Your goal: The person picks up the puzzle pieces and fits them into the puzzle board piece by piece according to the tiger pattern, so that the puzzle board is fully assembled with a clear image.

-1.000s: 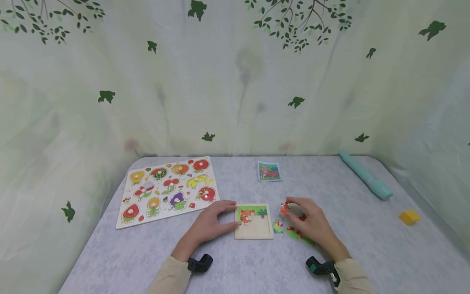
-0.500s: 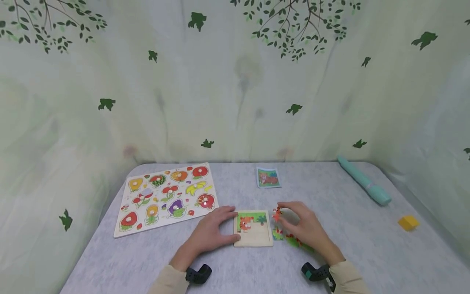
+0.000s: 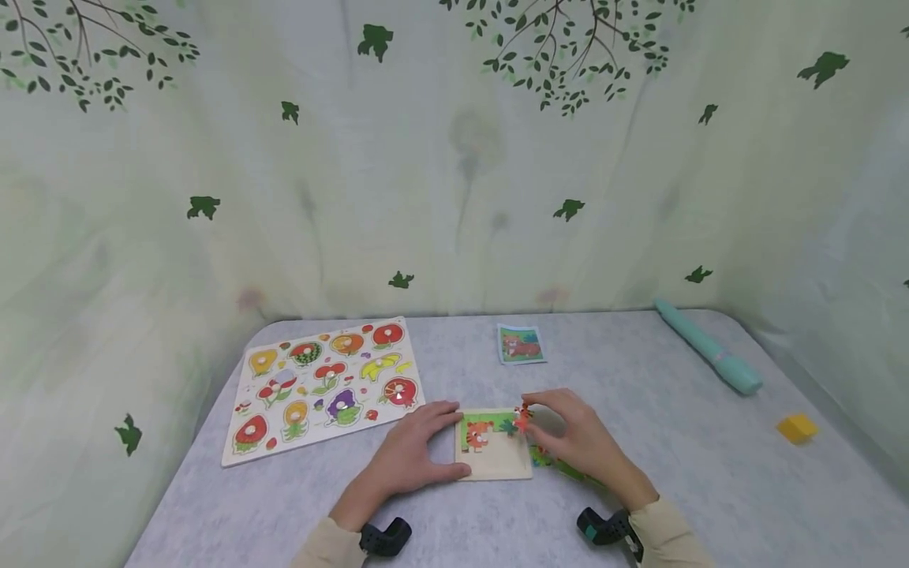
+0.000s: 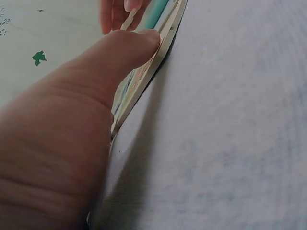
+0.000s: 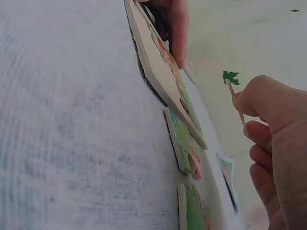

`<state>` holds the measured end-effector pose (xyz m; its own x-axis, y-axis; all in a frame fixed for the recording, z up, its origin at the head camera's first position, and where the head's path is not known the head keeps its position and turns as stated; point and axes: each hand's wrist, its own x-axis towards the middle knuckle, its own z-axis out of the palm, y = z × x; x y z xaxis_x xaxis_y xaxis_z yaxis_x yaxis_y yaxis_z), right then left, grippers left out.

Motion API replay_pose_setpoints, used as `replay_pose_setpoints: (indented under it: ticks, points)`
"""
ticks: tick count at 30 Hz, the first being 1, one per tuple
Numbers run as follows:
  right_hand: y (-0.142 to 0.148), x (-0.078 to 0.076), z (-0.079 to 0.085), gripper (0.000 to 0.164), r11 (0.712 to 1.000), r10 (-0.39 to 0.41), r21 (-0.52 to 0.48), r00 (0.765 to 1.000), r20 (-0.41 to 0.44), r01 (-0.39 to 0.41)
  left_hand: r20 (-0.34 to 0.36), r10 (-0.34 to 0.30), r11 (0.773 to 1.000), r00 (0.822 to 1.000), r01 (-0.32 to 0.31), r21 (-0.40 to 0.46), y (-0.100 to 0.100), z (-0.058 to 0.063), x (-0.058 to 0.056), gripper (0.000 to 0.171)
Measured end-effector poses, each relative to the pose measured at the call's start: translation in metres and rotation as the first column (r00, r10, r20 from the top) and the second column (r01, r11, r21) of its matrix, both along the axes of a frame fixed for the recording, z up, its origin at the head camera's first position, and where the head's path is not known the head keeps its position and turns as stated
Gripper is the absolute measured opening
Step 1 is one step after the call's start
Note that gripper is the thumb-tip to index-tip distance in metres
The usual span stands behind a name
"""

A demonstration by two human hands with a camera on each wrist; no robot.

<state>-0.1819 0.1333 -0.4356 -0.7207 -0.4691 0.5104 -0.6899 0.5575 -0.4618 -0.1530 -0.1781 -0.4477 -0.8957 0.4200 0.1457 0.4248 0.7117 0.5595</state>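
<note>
"Puzzle piece (image 3: 522, 418), small and reddish: where is it just now?"

"In the right hand (image 3: 578, 434), pinched between thumb and forefinger. From the right wrist it shows edge-on, raised clear of the wooden tray (image 3: 500, 464). I'd guess it's taken by its rim because it's so thin, and that grip leaves most of its face uncovered."

"And the left hand (image 3: 412, 450)?"

"Fingers spread, not curled. It rests along the tray's left side, thumb on the near part, fingertips at the far corner, presumably to stop the tray sliding. Keeping to that side leaves the pale bare wood in view."

"What's already in the tray?"

"A tiger face (image 3: 479, 435) near the left fingertips, with green and a little plant towards the pinch."

"Those loose pieces (image 3: 540, 456)?"

"Beside the tray, partly hidden under the right hand; perhaps put there for easy reach. I can't count them."

"Farther out?"

"Beyond the pinch, a picture card (image 3: 521, 345), face up, likely for looking at. Left of the left hand, a fruit board (image 3: 358, 364); well right of the pinch, a yellow block (image 3: 798, 428) and a blue-green roll (image 3: 703, 344), seemingly set aside."
</note>
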Motion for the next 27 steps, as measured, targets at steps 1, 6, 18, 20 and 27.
replay_pose_setpoints:
  ticks: [1, 6, 18, 20, 27]
  points:
    - [-0.001, -0.001, 0.001, 0.045, 1.000, 0.005, 0.000, 1.000, -0.004, -0.005, -0.002, -0.002, 1.000, 1.000, 0.002, 0.001, 0.000, 0.000, 0.000, 0.084]
    - [-0.007, -0.004, 0.003, 0.044, 0.999, 0.032, -0.004, 0.999, 0.000, -0.032, -0.002, -0.004, 1.000, 1.000, 0.004, -0.007, 0.000, 0.003, -0.001, 0.087]
    - [-0.017, 0.005, -0.009, 0.040, 0.993, 0.098, -0.067, 0.993, 0.059, -0.094, 0.024, -0.011, 1.000, 1.000, 0.010, 0.004, -0.001, -0.002, 0.000, 0.084]
    - [-0.019, 0.006, -0.009, 0.040, 0.994, 0.100, -0.060, 0.993, 0.068, -0.096, 0.017, -0.011, 1.000, 1.000, 0.011, 0.003, -0.001, -0.002, 0.000, 0.084]
    - [-0.026, 0.006, -0.009, 0.041, 0.991, 0.122, -0.066, 0.988, 0.098, -0.115, 0.006, -0.017, 1.000, 1.000, 0.017, 0.025, -0.003, 0.001, -0.001, 0.083]
